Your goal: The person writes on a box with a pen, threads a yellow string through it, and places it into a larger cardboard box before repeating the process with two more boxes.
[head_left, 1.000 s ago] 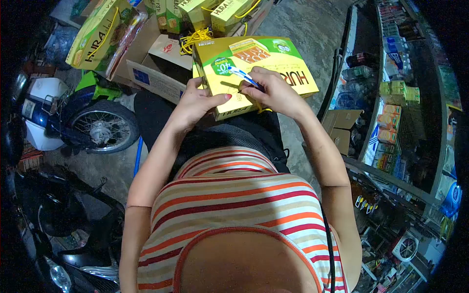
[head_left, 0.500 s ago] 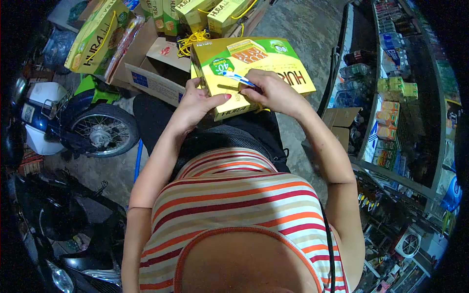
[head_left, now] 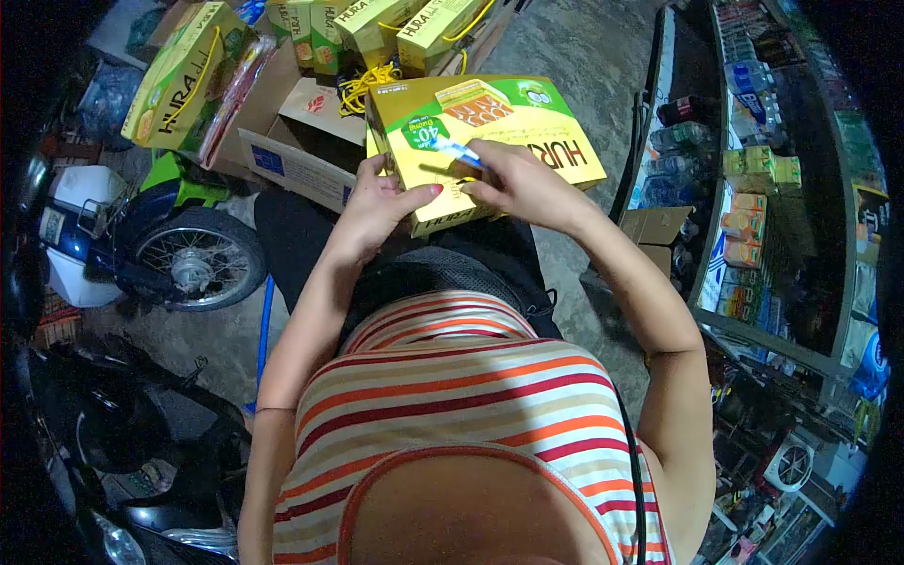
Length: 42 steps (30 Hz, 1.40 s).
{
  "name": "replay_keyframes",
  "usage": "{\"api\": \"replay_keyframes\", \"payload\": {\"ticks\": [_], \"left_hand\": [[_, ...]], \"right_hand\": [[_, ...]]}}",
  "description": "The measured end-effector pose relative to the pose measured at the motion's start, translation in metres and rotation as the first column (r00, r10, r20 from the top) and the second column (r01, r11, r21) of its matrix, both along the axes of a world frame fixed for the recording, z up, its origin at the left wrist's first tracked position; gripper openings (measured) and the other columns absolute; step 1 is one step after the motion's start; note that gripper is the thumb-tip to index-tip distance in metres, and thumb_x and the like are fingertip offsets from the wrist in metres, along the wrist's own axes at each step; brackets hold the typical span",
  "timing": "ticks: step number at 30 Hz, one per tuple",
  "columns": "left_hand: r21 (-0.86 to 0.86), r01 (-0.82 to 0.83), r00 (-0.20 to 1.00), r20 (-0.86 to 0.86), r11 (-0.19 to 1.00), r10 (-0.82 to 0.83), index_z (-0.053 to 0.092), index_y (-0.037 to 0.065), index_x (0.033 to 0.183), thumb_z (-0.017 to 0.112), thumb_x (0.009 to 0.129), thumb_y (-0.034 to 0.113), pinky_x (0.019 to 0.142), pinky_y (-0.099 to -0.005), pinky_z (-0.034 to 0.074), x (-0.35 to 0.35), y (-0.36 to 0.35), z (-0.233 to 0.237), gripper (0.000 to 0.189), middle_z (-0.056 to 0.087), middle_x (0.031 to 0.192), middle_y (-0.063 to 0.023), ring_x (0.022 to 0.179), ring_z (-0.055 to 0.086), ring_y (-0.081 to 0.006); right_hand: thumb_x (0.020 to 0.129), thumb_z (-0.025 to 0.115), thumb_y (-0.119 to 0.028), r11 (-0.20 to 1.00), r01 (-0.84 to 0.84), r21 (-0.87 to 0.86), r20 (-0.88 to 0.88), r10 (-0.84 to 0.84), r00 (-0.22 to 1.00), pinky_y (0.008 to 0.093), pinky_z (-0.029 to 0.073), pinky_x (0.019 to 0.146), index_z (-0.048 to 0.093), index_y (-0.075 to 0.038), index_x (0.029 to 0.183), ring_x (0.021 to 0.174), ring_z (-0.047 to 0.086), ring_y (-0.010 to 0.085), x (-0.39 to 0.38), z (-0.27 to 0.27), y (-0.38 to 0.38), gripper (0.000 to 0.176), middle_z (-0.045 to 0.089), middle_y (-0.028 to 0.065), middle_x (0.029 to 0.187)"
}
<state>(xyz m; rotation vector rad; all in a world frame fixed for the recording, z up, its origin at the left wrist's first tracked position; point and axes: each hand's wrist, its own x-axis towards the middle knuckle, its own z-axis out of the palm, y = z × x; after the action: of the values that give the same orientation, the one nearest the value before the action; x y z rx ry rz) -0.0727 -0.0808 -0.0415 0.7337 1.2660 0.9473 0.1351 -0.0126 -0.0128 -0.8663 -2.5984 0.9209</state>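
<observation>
Looking down past a striped top [head_left: 452, 395], the view falls on a lap where a yellow box [head_left: 527, 127] with green corners and the word HURA lies flat, its near edge towards the person's body.

The left hand [head_left: 377, 202] grips the near left corner of the yellow box: the thumb lies on the top face and the fingers curl round the side, closed firmly on the cardboard. The right hand [head_left: 523, 184] rests on the middle of the top face and is closed round a blue and white pen [head_left: 457, 151], pinched between thumb and fingers. The pen lies slanted, one end out past the fingers to the upper left, over a green round label. I cannot tell whether its tip touches the cardboard.

Just beyond the yellow box an open cardboard carton [head_left: 292, 155] stands on the concrete floor, with a tangle of yellow string [head_left: 363, 85] at its edge. Behind it lie several more HURA boxes [head_left: 414, 28], tied with the same string, and another one [head_left: 174, 75] leans at the far left.

To the left a motorbike wheel [head_left: 188, 259] stands near the carton. To the right, shop shelves [head_left: 763, 188] carry bottles and packets, and a small brown box [head_left: 659, 231] sits on the floor before them.
</observation>
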Motion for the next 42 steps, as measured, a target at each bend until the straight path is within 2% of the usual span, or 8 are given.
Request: {"api": "replay_keyframes", "payload": {"ticks": [2, 4, 13, 18, 21, 25, 30, 42], "left_hand": [[-0.006, -0.008, 1.000, 0.028, 1.000, 0.008, 0.009, -0.013, 0.136, 0.076, 0.079, 0.005, 0.085, -0.0327, 0.054, 0.002, -0.003, 0.000, 0.090, 0.061, 0.115, -0.0245, 0.100, 0.064, -0.0238], [0.027, -0.071, 0.997, 0.022, 0.997, 0.071, 0.021, -0.013, 0.136, 0.079, 0.078, 0.009, 0.083, -0.0325, 0.053, 0.004, -0.004, -0.001, 0.086, 0.064, 0.106, -0.0207, 0.094, 0.066, -0.0226], [0.020, -0.065, 0.997, 0.033, 0.998, 0.064, 0.022, -0.012, 0.136, 0.078, 0.078, 0.010, 0.082, -0.0321, 0.053, 0.003, -0.004, -0.004, 0.084, 0.065, 0.106, -0.0208, 0.094, 0.066, -0.0221], [0.009, -0.044, 0.999, 0.016, 0.999, 0.044, 0.023, -0.011, 0.136, 0.078, 0.078, 0.010, 0.083, -0.0322, 0.053, 0.001, -0.004, -0.009, 0.083, 0.065, 0.106, -0.0209, 0.094, 0.066, -0.0221], [0.006, -0.040, 0.999, 0.013, 0.999, 0.040, 0.023, -0.011, 0.136, 0.078, 0.078, 0.010, 0.084, -0.0323, 0.053, 0.002, -0.005, -0.005, 0.082, 0.065, 0.106, -0.0212, 0.095, 0.066, -0.0221], [0.005, -0.006, 0.997, 0.076, 1.000, 0.006, 0.009, -0.012, 0.137, 0.076, 0.079, 0.003, 0.086, -0.0341, 0.054, -0.001, -0.002, -0.009, 0.090, 0.061, 0.114, -0.0251, 0.100, 0.065, -0.0249], [0.003, -0.006, 0.996, 0.089, 1.000, 0.005, 0.008, -0.012, 0.137, 0.075, 0.079, 0.002, 0.087, -0.0344, 0.053, -0.001, -0.002, -0.012, 0.089, 0.061, 0.114, -0.0247, 0.099, 0.065, -0.0249], [0.007, -0.017, 0.994, 0.110, 1.000, 0.017, 0.007, -0.012, 0.135, 0.073, 0.080, 0.000, 0.090, -0.0343, 0.052, 0.001, -0.003, -0.012, 0.087, 0.058, 0.117, -0.0242, 0.104, 0.063, -0.0248]], "right_hand": [[0.088, 0.065, -0.016, 0.977, 0.078, -0.200, 0.058, -0.068, 0.996, 0.0383, 0.048, 0.073, 0.056, -0.001, 0.105, 0.080, 0.061, 0.0307, 0.002, 0.004, 0.003, 0.025, 0.062, 0.0170, 0.088], [0.088, 0.064, -0.016, 0.986, 0.050, -0.160, 0.015, -0.048, 0.999, 0.0382, 0.048, 0.073, 0.058, 0.000, 0.103, 0.081, 0.061, 0.0309, 0.003, 0.000, 0.005, 0.023, 0.062, 0.0166, 0.088], [0.089, 0.064, -0.017, 0.990, 0.021, -0.139, -0.043, -0.027, 0.999, 0.0361, 0.048, 0.072, 0.062, 0.000, 0.097, 0.079, 0.061, 0.0282, 0.002, -0.006, 0.010, 0.019, 0.063, 0.0142, 0.085], [0.091, 0.064, -0.018, 0.957, 0.146, -0.251, 0.136, -0.114, 0.984, 0.0278, 0.046, 0.070, 0.063, -0.001, 0.098, 0.076, 0.055, 0.0104, 0.005, 0.005, 0.010, 0.019, 0.062, 0.0049, 0.080], [0.092, 0.064, -0.018, 0.880, 0.144, -0.452, 0.036, -0.143, 0.989, 0.0242, 0.045, 0.071, 0.063, 0.000, 0.099, 0.079, 0.053, 0.0058, 0.005, -0.001, 0.012, 0.019, 0.062, -0.0001, 0.083], [0.093, 0.064, -0.018, 0.829, 0.152, -0.538, 0.002, -0.180, 0.984, 0.0219, 0.044, 0.073, 0.064, 0.001, 0.098, 0.081, 0.053, 0.0044, 0.005, -0.012, 0.015, 0.020, 0.062, -0.0024, 0.086], [0.091, 0.065, -0.016, 0.715, 0.056, -0.696, -0.075, -0.149, 0.986, 0.0210, 0.043, 0.071, 0.064, -0.002, 0.095, 0.078, 0.053, 0.0043, 0.004, -0.014, 0.021, 0.015, 0.061, -0.0029, 0.084], [0.091, 0.063, -0.016, 0.775, 0.097, -0.624, 0.061, -0.076, 0.995, 0.0228, 0.042, 0.064, 0.061, -0.004, 0.090, 0.071, 0.049, 0.0047, -0.002, -0.017, 0.025, 0.013, 0.057, -0.0046, 0.078]]}}
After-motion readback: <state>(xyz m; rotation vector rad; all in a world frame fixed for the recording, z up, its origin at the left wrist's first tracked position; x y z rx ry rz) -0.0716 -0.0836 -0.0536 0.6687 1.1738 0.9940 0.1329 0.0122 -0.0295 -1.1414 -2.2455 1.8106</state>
